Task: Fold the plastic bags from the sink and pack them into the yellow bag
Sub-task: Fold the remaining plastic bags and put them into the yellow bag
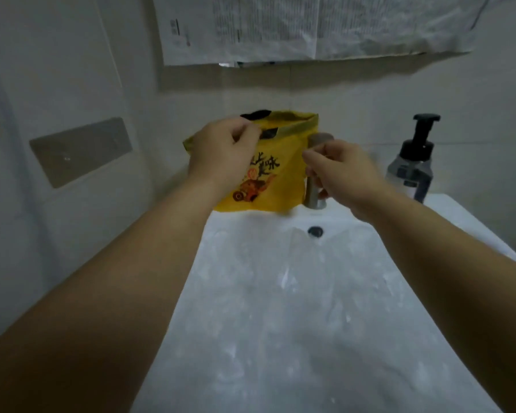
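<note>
Sink [447, 216] holds crumpled clear plastic bags [295, 293]. The yellow bag [283, 192] stands on the back rim, just left of the tap [313, 192]. Best to hold that mouth wide and steady. Left hand [221, 150] pinches the top edge, fingers [248, 132] curled. Right hand [346, 174] curls beside the tap; whether it grips anything, can't tell.

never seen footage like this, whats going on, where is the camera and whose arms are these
No machine here: the one picture comes from a camera worn on a person's head, looking down at their own bare arms. The left hand grips the top of a yellow bag standing at the back of a white sink. The right hand is by the tap; whether it holds anything is unclear. Clear plastic bags lie in the basin. A pump bottle stands at the right.
</note>
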A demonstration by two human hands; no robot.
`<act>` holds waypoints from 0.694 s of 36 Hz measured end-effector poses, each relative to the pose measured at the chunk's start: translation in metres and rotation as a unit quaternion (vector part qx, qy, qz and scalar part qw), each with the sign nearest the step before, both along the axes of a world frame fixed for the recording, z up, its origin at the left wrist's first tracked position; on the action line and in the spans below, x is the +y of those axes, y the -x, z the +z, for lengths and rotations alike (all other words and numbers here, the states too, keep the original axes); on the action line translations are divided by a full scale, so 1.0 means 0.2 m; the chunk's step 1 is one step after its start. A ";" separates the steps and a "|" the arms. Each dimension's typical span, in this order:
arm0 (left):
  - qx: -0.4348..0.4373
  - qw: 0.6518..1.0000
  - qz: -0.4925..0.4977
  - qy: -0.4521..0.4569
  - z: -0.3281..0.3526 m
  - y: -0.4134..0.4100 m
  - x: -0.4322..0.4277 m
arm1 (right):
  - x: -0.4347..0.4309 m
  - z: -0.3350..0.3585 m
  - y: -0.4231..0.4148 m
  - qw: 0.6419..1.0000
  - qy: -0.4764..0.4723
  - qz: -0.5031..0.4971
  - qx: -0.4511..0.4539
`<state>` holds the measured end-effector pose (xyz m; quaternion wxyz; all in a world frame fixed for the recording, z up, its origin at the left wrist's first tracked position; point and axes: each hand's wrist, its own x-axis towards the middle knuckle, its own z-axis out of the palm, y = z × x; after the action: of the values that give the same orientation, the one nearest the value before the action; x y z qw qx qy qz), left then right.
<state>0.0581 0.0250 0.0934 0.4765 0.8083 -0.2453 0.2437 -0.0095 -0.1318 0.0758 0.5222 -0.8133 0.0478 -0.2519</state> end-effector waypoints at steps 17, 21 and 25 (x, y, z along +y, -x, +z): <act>0.343 0.929 -0.100 0.095 -0.55 0.46 -0.15 | 0.01 -0.54 0.48 0.972 -0.076 0.096 0.201; 0.396 0.861 -0.232 0.219 -0.49 0.51 -0.17 | 0.03 -0.53 0.47 0.987 -0.037 0.079 0.138; 0.366 0.896 -0.180 0.173 -0.53 0.48 -0.17 | -0.01 -0.48 0.46 0.972 -0.213 0.063 0.079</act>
<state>-0.0389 -0.0091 -0.0124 0.7009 0.6871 -0.1485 -0.1209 -0.1022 -0.1332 -0.0207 0.6932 -0.7017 0.0901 -0.1378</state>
